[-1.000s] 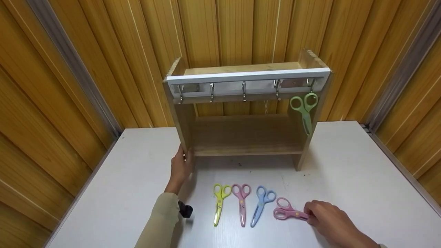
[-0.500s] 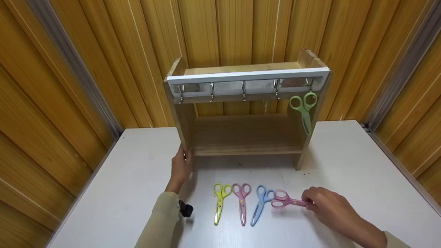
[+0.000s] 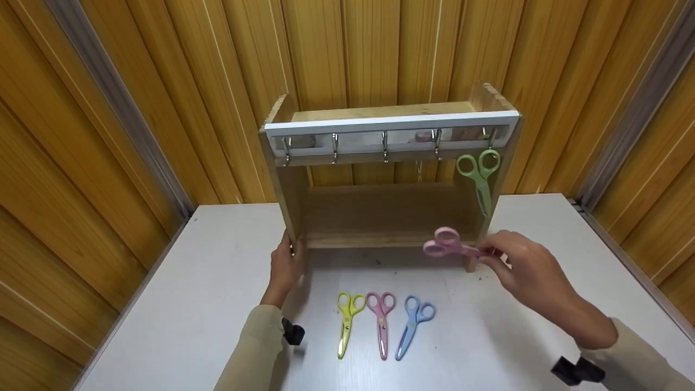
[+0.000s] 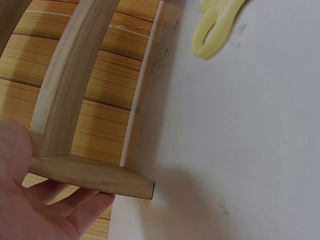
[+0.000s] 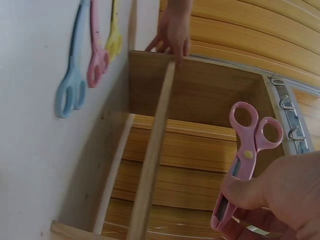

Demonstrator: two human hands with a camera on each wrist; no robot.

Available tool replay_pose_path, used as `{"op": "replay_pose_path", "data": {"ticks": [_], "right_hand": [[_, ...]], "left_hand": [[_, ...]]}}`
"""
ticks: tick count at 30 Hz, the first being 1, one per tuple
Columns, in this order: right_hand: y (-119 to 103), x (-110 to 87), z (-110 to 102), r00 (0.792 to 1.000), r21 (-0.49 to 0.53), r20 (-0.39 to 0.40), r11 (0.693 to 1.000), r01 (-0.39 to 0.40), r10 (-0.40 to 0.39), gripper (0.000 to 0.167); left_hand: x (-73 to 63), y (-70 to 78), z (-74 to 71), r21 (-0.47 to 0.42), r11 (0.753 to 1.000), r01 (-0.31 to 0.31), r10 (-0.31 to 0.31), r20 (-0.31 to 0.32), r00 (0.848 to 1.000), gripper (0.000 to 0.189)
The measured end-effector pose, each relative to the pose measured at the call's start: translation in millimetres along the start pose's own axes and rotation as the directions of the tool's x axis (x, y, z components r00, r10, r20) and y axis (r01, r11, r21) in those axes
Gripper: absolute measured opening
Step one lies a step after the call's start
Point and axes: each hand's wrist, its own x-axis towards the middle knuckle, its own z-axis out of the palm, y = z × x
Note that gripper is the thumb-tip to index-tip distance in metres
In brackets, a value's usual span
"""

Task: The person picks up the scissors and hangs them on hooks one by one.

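Note:
Pink scissors (image 3: 448,244) are pinched by the blades in my right hand (image 3: 529,266), lifted off the table in front of the rack's right leg. In the right wrist view the handle loops of these scissors (image 5: 246,150) point away from the thumb. My left hand (image 3: 285,266) grips the lower left side panel of the wooden rack (image 3: 391,241); in the left wrist view its fingers curl behind that panel (image 4: 95,175). Green scissors (image 3: 479,174) hang by one loop from the rightmost hook. Yellow scissors (image 3: 346,320), another pink pair (image 3: 381,320) and blue scissors (image 3: 414,326) lie in a row on the table.
A white strip (image 3: 391,122) along the rack's upper front bears several metal hooks (image 3: 385,146). The rack stands on a white table (image 3: 228,304) before wood-patterned walls (image 3: 369,54). Black devices (image 3: 578,370) sit on both wrists.
My right hand has raised the pink scissors from the table, moving them up and forward toward the rack. The left hand stays on the side panel, and the other scissors have not moved.

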Motion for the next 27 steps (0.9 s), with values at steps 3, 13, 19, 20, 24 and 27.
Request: {"op": "replay_pose_path", "data": {"ticks": [3,13,19,20,24,27], "right_hand": [[-2,13.3,-3,0.994,0.079,-0.11,0.997,0.017,-0.009,0.028],[-13,43.5,-1,0.975,0.262,-0.195,0.964,-0.056,0.11,0.02],[-19,54.1,3,0.97,0.337,-0.163,0.934,-0.116,0.179,0.017],[-20,55.5,4,0.97,0.345,-0.154,0.93,-0.126,0.188,0.017],[-21,61.7,8,0.968,0.381,-0.126,0.912,-0.155,0.217,0.019],[-21,66.0,11,0.966,0.393,-0.122,0.904,-0.166,0.23,0.019]], "left_hand": [[-0.7,-0.5,-0.4,0.021,1.0,-0.011,0.011,-0.003,1.0,0.053],[0.5,-1.5,-0.2,-0.003,1.0,-0.01,0.01,0.0,1.0,0.053],[0.4,-1.8,-1.0,-0.01,0.999,-0.034,0.034,-0.011,0.999,0.052],[0.3,-1.5,-1.1,-0.01,0.999,-0.034,0.034,-0.013,0.999,0.052],[0.7,-0.6,-1.1,-0.001,0.999,-0.045,0.045,-0.018,0.999,0.053],[1.2,-0.3,-0.5,-0.002,0.999,-0.051,0.051,-0.02,0.999,0.053]]}}
